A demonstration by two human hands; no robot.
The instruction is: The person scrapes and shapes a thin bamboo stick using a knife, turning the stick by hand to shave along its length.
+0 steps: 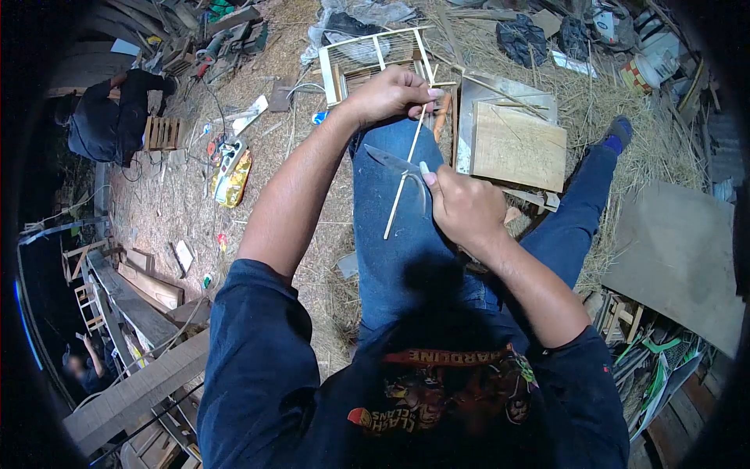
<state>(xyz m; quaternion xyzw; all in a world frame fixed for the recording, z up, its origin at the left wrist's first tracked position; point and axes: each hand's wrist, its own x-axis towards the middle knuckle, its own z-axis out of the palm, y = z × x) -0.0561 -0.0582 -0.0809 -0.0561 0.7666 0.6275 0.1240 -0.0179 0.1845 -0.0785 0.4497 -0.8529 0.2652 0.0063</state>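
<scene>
The left hand (pixel 400 95) pinches a thin stick (pixel 396 205) near its upper end; the right hand (pixel 467 205) is closed around a knife (pixel 388 160), its blade crossing the stick over the jeans leg (pixel 373 209). The stick looks light and springy, probably easy to snap, best held by an end, clear of the blade.

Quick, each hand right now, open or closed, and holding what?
Left hand: closed, holding a thin stick.
Right hand: closed, holding a knife.
</scene>
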